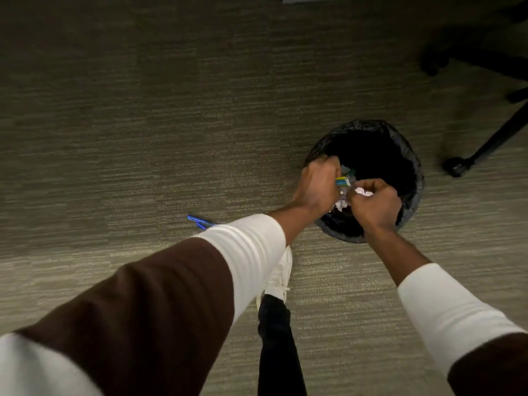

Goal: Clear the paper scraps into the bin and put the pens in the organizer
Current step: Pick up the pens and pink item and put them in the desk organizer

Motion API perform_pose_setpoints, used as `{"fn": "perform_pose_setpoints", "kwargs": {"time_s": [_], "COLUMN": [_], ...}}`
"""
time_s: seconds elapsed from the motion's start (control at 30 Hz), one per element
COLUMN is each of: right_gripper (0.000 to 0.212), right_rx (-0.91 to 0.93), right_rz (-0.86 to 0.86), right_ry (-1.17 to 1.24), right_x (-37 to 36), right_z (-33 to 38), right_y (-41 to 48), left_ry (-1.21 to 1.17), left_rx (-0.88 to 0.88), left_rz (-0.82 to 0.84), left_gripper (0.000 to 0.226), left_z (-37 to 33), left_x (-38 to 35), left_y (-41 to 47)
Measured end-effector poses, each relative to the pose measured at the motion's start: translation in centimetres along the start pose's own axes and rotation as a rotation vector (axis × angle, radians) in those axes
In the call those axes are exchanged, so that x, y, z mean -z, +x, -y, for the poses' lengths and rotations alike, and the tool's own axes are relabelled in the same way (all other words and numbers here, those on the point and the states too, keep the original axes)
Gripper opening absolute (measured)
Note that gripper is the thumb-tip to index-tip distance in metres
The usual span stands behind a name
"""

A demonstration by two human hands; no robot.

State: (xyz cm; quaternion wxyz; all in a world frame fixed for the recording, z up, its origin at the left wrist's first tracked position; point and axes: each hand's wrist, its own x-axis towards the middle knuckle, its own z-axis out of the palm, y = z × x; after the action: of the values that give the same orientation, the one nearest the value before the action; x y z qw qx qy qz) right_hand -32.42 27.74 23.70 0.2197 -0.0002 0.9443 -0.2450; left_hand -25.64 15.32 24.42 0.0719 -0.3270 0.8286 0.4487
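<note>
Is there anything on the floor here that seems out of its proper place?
Yes. Blue pens lie on the carpet, left of the bin and partly hidden behind the left sleeve. Pens belong in an organizer, and none is visible.

bin [411, 155]: glossy black plastic liner | floor [143, 110]: matt ribbed carpet | scraps [363, 191]: crumpled white paper

No text, label, brand, number or sign can be read anywhere in the view — the picture is dim and smeared by motion. The small yellow, green and blue item [342, 181] between the hands may carry print, but it is too blurred to make out.
</note>
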Motion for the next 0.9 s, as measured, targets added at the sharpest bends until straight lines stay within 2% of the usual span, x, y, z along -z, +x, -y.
{"fn": "perform_pose_setpoints", "kwargs": {"time_s": [0.13,0.27,0.33,0.53,0.7,0.9], "right_gripper": [0.026,0.026,0.024,0.011,0.011,0.018], "right_rx": [-0.056,0.007,0.074,0.244,0.403,0.459], "right_rz": [-0.035,-0.030,-0.011,0.084,0.208,0.402], "right_ry": [0.016,-0.016,-0.040,0.002,-0.014,-0.159], "right_x": [0.1,0.4,0.6,-0.9,-4.9,-10.8], "right_z": [-0.9,-1.6,-1.6,0.0,1.4,2.4], "right_y": [1.2,0.9,0.4,-2.6,-5.9,-9.5], "left_ry": [0.161,0.195,0.158,0.132,0.145,0.195], "left_rx": [-0.075,-0.107,-0.089,0.050,0.184,0.359], "left_rz": [0.164,0.181,0.159,0.120,0.159,0.317], "left_gripper": [0.047,0.056,0.054,0.020,0.015,0.021], "left_z": [-0.9,-1.0,-0.5,3.0,8.4,17.6], "left_x": [-2.0,-2.3,-2.0,0.3,1.2,2.1], "left_y": [0.3,0.0,-0.4,-3.0,-6.7,-12.1]}}
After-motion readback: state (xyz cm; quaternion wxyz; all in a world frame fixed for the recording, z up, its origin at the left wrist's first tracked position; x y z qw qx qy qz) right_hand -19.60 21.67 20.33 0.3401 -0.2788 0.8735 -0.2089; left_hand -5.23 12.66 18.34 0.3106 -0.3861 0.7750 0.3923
